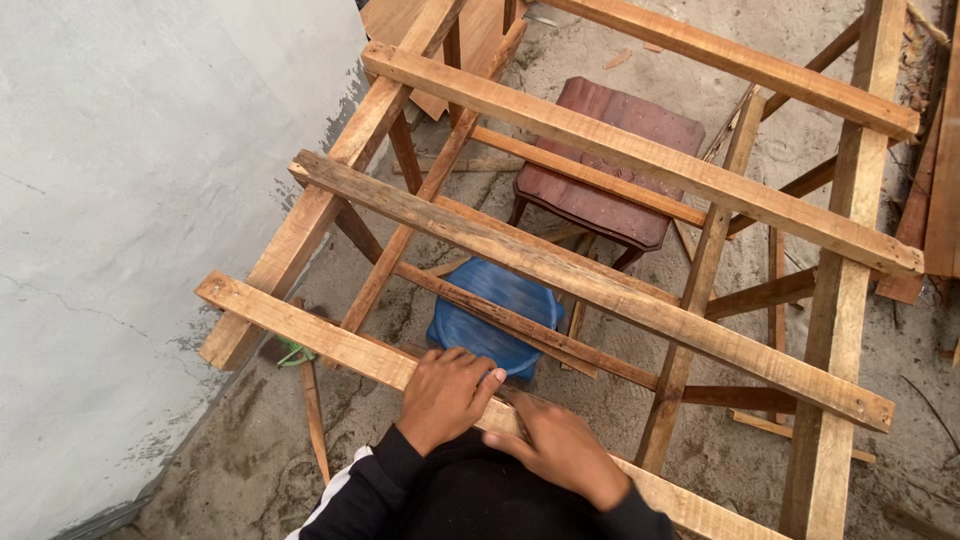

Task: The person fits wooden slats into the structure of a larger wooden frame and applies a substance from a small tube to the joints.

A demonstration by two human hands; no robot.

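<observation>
Both the left hand (443,397) and right hand (560,450) press flat, holding nothing, on the nearest rough pale wooden slat (330,335) above the blue plastic tub (490,320).

under the frame you see a dark red stool (610,160) on the sandy floor (740,430), a blue bag (480,325) near it, a green scrap (293,352) by the grey wall (130,200), and loose boards (935,180) leaning far right.
</observation>
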